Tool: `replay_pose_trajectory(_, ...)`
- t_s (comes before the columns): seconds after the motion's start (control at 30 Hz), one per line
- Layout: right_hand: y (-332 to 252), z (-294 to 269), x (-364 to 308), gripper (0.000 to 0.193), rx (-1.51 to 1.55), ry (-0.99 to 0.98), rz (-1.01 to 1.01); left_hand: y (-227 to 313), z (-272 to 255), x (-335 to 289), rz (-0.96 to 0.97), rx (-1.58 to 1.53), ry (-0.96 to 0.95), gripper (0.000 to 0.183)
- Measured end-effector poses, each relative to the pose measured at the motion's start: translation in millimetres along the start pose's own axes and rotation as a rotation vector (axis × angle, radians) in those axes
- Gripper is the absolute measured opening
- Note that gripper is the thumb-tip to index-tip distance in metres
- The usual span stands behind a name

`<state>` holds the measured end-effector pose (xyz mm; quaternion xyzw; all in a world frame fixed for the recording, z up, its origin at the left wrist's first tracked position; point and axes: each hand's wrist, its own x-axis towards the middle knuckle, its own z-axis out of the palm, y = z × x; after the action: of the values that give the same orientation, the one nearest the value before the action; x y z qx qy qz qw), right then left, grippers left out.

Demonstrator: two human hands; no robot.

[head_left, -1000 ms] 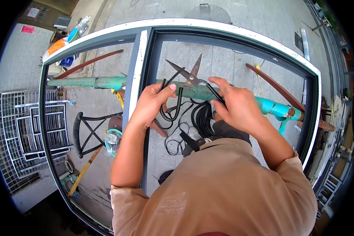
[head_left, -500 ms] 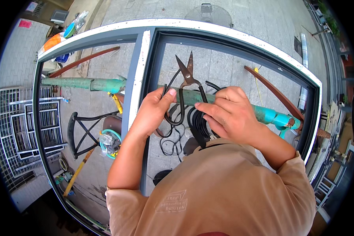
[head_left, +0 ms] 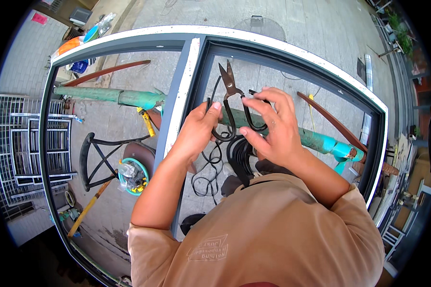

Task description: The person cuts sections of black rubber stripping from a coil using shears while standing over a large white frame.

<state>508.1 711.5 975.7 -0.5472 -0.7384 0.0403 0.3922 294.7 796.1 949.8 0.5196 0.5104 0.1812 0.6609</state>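
Dark metal scissors (head_left: 231, 87) with long black handles point away from me, their blades slightly parted. My left hand (head_left: 201, 128) is closed at the left handle, thumb on top. Out of that same hand sticks the end of a black strip (head_left: 209, 103), part of it hidden by the fingers. Beside the right handle, my right hand (head_left: 278, 125) has its fingers spread, with the index fingertip close to or touching the handle. Another short black end (head_left: 253, 92) shows next to its fingers. Below hangs a coil of black strip (head_left: 240, 155).
A large grey window frame with a white outer edge (head_left: 273, 44) surrounds my arms, split by a mullion (head_left: 187, 81). Under it runs a green pipe (head_left: 139, 99). Lower left are a chair (head_left: 88, 160) and a turquoise basin (head_left: 145, 167). Metal grilles (head_left: 43, 148) lean further left.
My right hand's fingers have uncurled and spread apart. The scissor blades have come closer together. The scissors and left hand sit slightly further right, and the whole view has shifted a little.
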Motion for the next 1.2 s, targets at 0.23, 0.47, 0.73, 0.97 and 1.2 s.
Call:
replay_pose_trajectory(0.23,0.9,18.4,-0.6,0.057,0.109,-0.13,0.327,3.1,3.7,3.9,-0.032,-0.127,0.025,0.04)
replay_pose_trajectory(0.47,-2.1,26.5,18.4,0.049,0.208,-0.016,0.279,0.6,2.2,8.5,-0.081,-0.245,0.038,0.041)
replay_pose_trajectory(0.73,-0.8,25.9,32.5,0.047,0.195,-0.057,0.331,3.1,2.5,7.1,-0.083,-0.341,0.053,0.041)
replay_pose_trajectory(0.97,2.6,27.8,45.6,0.052,0.083,-0.101,0.25,3.7,4.0,-0.2,-0.115,-0.438,0.066,0.036)
replay_pose_trajectory(1.2,-7.0,39.5,50.7,0.053,0.039,-0.071,0.24,-1.1,7.3,-5.1,-0.104,-0.65,0.153,0.019)
